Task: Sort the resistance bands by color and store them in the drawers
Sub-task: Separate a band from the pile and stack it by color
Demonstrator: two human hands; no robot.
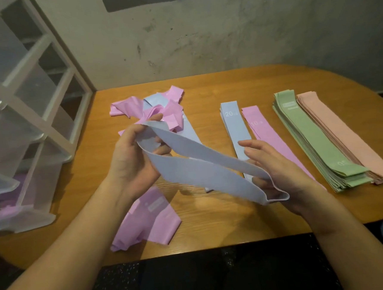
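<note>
Both hands hold one pale blue resistance band (201, 169) above the table. My left hand (133, 157) grips its upper left end, fingers curled round the loop. My right hand (275, 173) holds the lower right end, with the loop around the thumb and the fingers nearly straight. Beneath lies an unsorted heap of pink and blue bands (159, 111), with more pink bands (148, 221) near the front edge. To the right lie a flat blue band (234, 124), a flat pink band (265, 129), a green stack (316, 141) and a peach stack (344, 135).
A clear plastic drawer unit (27, 114) with a white frame stands at the left on the wooden table (235, 218). Its bottom drawer (22, 213) is pulled out and holds something purple. A grey wall is behind the table.
</note>
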